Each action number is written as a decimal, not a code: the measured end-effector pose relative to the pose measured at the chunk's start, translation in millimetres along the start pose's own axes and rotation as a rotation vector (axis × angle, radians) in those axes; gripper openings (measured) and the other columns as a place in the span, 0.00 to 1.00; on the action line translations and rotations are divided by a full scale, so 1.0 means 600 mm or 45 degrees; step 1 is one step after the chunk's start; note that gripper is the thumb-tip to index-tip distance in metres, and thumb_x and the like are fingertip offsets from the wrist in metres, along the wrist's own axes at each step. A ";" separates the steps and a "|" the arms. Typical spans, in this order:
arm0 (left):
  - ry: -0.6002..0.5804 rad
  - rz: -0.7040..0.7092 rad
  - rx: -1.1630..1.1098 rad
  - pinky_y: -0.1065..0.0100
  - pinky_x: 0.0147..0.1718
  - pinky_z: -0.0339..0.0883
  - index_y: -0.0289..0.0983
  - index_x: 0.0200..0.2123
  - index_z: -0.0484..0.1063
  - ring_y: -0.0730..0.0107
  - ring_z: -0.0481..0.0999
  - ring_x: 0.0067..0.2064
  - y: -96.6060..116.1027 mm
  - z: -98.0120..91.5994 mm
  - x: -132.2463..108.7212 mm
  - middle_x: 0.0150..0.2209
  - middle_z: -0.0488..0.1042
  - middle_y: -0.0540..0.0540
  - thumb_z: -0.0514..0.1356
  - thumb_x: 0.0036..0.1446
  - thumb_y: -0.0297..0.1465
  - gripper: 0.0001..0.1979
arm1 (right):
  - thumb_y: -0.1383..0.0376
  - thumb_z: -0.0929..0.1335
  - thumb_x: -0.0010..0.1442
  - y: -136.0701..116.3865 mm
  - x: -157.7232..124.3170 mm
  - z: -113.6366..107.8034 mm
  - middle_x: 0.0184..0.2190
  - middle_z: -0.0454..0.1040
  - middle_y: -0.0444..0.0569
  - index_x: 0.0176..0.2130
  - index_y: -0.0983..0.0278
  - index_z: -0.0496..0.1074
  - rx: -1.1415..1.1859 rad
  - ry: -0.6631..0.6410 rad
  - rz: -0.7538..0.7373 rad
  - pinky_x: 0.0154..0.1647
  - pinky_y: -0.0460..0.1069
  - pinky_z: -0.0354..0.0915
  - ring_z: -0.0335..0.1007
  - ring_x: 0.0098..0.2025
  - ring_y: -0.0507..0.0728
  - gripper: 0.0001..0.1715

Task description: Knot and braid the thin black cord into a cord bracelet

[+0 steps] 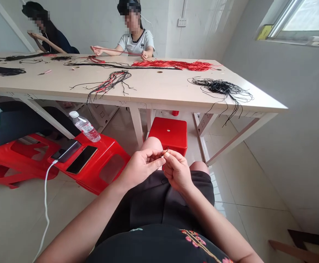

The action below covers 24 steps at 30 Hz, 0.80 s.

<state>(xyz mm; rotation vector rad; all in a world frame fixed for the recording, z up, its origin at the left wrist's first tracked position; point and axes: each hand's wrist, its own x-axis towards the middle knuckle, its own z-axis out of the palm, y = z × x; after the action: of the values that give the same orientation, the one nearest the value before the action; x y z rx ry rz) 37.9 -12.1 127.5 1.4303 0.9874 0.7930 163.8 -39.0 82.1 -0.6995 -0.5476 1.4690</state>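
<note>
My left hand [141,168] and my right hand [177,171] are raised close together above my lap. Their fingertips pinch a short, thin black cord [164,154], and most of its length is hidden by my fingers. A tangled bundle of black cords [222,87] and a black-and-red bundle [110,82] lie out of reach on the pale wooden table [154,86]. Beyond them stretches a long mass of red cord [175,65].
A red stool [167,133] stands just ahead of my knee. To the left, another red stool [111,160] holds a plastic water bottle [85,126] and a phone [81,159]. A white cable [46,208] trails to the floor. Co-workers [134,42] sit around the table.
</note>
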 end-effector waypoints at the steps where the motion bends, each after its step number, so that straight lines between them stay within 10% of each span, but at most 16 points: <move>1: -0.001 -0.030 -0.043 0.73 0.26 0.65 0.34 0.35 0.75 0.75 0.70 0.28 0.000 0.004 0.001 0.28 0.74 0.47 0.65 0.43 0.37 0.16 | 0.61 0.71 0.49 0.003 0.000 0.001 0.12 0.47 0.32 0.31 0.65 0.71 -0.007 -0.009 -0.011 0.09 0.39 0.37 0.37 0.12 0.42 0.09; 9: 0.016 -0.312 -0.425 0.77 0.15 0.39 0.34 0.30 0.77 0.88 0.50 0.17 -0.016 0.007 0.007 0.19 0.63 0.54 0.67 0.39 0.35 0.13 | 0.63 0.68 0.53 0.014 -0.004 0.002 0.11 0.46 0.32 0.32 0.64 0.72 0.057 -0.050 -0.008 0.09 0.39 0.36 0.35 0.12 0.42 0.07; 24: 0.272 -0.300 -0.555 0.79 0.13 0.39 0.33 0.19 0.70 0.86 0.49 0.17 -0.030 0.018 0.014 0.13 0.54 0.57 0.64 0.38 0.31 0.07 | 0.61 0.66 0.56 0.022 -0.002 -0.004 0.14 0.46 0.32 0.34 0.61 0.69 0.087 -0.076 0.079 0.11 0.38 0.36 0.33 0.13 0.42 0.06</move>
<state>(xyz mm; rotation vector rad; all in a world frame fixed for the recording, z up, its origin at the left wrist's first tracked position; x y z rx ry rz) 48.6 -9.6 107.6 0.8515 1.0444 0.9299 156.2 -40.5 71.2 -0.6256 -0.5230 1.5632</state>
